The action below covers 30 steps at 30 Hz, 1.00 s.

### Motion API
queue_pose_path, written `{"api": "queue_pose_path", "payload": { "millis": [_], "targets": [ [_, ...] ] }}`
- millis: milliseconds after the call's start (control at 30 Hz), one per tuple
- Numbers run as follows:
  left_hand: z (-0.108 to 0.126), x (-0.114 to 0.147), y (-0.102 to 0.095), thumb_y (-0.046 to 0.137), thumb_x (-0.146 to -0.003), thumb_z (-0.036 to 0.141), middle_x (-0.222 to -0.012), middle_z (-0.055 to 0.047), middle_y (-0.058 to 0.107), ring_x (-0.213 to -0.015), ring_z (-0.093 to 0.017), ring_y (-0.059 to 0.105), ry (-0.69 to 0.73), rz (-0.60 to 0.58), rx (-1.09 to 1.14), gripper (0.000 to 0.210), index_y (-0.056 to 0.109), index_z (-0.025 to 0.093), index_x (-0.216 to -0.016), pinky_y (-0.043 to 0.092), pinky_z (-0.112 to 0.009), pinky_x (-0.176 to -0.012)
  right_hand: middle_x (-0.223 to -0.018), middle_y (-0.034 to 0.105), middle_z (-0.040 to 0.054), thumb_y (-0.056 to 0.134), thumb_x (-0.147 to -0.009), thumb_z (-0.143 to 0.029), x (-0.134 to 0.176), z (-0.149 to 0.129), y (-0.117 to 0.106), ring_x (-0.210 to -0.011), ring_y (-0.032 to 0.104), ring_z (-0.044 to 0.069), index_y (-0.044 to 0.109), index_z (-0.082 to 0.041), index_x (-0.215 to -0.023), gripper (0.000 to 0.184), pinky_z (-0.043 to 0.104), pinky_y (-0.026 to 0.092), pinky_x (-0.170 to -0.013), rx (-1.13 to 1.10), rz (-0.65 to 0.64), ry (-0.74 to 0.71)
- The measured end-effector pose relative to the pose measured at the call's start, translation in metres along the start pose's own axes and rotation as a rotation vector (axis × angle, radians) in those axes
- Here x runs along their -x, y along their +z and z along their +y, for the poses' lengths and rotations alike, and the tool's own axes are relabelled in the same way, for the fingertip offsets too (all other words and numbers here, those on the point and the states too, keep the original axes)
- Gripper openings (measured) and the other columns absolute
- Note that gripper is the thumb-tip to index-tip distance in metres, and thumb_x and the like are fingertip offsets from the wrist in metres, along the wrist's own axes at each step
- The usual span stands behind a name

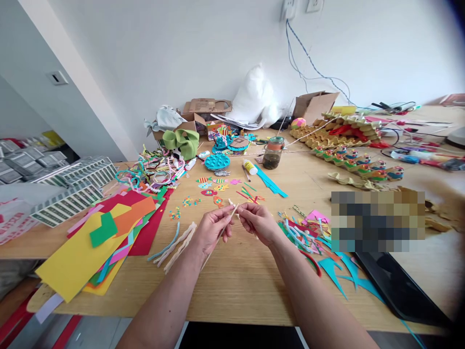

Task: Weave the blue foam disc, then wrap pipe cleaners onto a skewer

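Over the middle of the table, my left hand [214,227] is closed around a thin cream pipe cleaner [233,213], which slants down past the wrist. Fingertips of my right hand [257,223] pinch at its upper end, close to the left fingers. A small white tuft pokes out above the left fingertips. To the left of my left forearm lie wavy white pipe cleaners [183,245] and a light blue one [174,242]. Just beyond my hands are several colourful paper fish [208,193], small paper dots [175,212] and thin paper strips [249,195].
Coloured paper sheets [69,264] cover the left side. Behind stand a glue bottle [250,167], a glass jar [273,154] and a blue egg-carton piece [217,162]. Paper scraps [332,271] and a black tablet-like device [399,291] lie at right, below egg cartons [319,133].
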<state>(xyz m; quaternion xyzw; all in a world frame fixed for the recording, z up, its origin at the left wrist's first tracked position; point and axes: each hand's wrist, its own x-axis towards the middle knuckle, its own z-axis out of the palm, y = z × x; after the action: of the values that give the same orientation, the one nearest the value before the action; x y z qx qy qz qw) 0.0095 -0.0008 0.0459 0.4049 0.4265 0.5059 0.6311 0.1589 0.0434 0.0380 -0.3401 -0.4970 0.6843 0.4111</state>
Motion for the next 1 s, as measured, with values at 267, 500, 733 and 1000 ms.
{"api": "queue_pose_path", "payload": {
  "millis": [267, 500, 733, 1000],
  "targets": [
    [-0.002, 0.001, 0.0, 0.069, -0.07, 0.033, -0.073, 0.0, 0.055, -0.045, -0.004, 0.05, 0.015, -0.015, -0.042, 0.049, 0.061, 0.016, -0.115, 0.035, -0.015, -0.034, -0.041, 0.041, -0.0088, 0.066, -0.07, -0.038, -0.001, 0.002, -0.003, -0.032, 0.027, 0.003, 0.054, -0.017, -0.066, 0.025, 0.019, 0.012, -0.034, -0.016, -0.009, -0.019],
    [-0.009, -0.001, 0.0, 0.065, -0.072, 0.038, -0.072, 0.0, 0.054, -0.046, -0.005, 0.051, 0.115, 0.045, -0.173, 0.048, 0.062, 0.016, -0.116, 0.037, -0.015, -0.034, -0.042, 0.04, -0.009, 0.067, -0.068, -0.04, 0.0, 0.0, 0.0, -0.032, 0.026, 0.003, 0.055, -0.017, -0.068, 0.026, 0.019, 0.011, -0.034, -0.012, 0.029, -0.016],
    [-0.014, 0.001, 0.001, 0.045, -0.086, 0.023, -0.078, -0.003, 0.053, -0.047, -0.005, 0.044, 0.429, 0.112, -0.617, 0.036, 0.061, 0.02, -0.118, 0.039, -0.019, -0.041, -0.047, 0.044, -0.0072, 0.066, -0.07, -0.046, 0.002, -0.002, 0.003, -0.034, 0.031, 0.004, 0.053, -0.017, -0.068, 0.031, 0.018, 0.015, -0.034, 0.034, 0.042, -0.048],
    [-0.016, 0.003, 0.002, 0.037, -0.085, 0.005, -0.077, -0.005, 0.055, -0.072, -0.013, 0.054, 0.716, 0.186, -1.066, 0.044, 0.059, 0.02, -0.12, 0.047, -0.025, -0.067, -0.046, 0.044, -0.0068, 0.069, -0.065, -0.054, 0.001, 0.001, 0.005, -0.035, 0.031, 0.004, 0.053, -0.018, -0.067, 0.039, 0.019, 0.017, -0.034, 0.064, 0.072, -0.076]
  ]
}}
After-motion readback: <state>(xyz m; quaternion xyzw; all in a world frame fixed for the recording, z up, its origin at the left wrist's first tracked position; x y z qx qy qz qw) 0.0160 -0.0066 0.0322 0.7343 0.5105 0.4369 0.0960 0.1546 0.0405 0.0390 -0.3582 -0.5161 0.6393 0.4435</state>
